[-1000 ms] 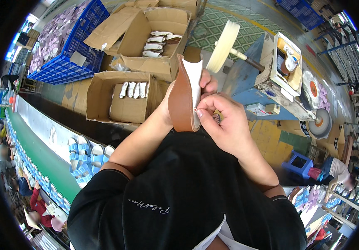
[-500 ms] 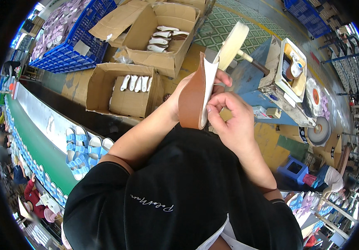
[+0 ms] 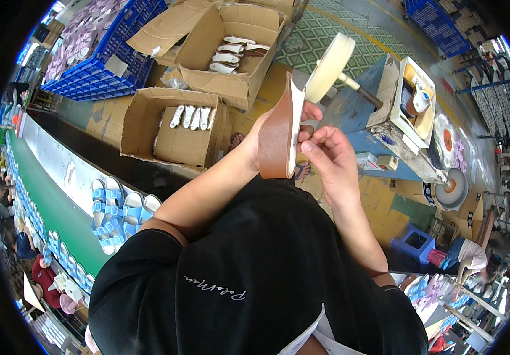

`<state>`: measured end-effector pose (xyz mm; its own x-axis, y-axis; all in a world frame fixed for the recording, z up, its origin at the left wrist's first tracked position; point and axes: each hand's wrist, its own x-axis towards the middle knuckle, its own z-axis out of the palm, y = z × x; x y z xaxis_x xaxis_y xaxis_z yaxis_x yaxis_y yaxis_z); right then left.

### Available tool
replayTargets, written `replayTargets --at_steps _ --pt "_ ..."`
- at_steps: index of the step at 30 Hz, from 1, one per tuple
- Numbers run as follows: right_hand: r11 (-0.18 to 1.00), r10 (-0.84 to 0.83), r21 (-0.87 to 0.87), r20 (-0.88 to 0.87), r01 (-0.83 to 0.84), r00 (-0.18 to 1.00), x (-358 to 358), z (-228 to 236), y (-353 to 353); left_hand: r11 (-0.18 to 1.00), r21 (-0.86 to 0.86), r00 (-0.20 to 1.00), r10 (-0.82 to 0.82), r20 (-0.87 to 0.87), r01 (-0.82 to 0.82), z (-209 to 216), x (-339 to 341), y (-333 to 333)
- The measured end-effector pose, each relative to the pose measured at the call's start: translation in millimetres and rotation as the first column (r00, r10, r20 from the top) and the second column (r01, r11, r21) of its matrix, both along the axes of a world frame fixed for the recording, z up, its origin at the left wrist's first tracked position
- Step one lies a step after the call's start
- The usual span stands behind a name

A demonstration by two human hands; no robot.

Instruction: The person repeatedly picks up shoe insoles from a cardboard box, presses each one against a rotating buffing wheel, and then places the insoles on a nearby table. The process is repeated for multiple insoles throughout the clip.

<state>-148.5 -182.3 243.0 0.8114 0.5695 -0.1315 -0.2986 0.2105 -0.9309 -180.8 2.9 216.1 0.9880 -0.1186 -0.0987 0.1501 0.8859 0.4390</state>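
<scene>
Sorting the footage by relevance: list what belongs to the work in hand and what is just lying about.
In hand:
- brown sole, held upright
- left hand behind it
- right hand at its white edge
- buffing wheel close by its top

Lying about:
- cardboard boxes of white soles
- blue crates
- blue sandals on the green belt
- blue stool

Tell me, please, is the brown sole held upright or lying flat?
Upright: the brown sole stands on edge between the left hand and right hand.
</scene>
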Motion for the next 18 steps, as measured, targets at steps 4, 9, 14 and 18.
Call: replayTargets --at_steps 4,9,14,18 --pt "0.991 0.029 -0.13 0.025 -0.026 0.999 1.5 -9.2 1.8 0.993 0.083 0.996 0.075 0.038 -0.078 -7.4 1.8 -1.9" --pt "0.972 0.094 -0.194 -0.193 -0.132 0.977 10.0 -10.8 -4.5 0.987 0.142 0.997 0.066 0.031 -0.07 -8.9 1.4 -1.7" --pt "0.994 0.052 -0.079 -0.276 -0.076 0.96 -0.6 -13.9 -7.5 0.98 0.199 1.0 0.013 0.027 -0.018 -8.4 3.9 1.0" --pt "0.986 0.115 -0.073 -0.335 -0.147 0.935 0.3 -24.9 -7.0 0.98 0.193 0.996 0.038 0.075 -0.052 -12.9 4.1 -1.9"
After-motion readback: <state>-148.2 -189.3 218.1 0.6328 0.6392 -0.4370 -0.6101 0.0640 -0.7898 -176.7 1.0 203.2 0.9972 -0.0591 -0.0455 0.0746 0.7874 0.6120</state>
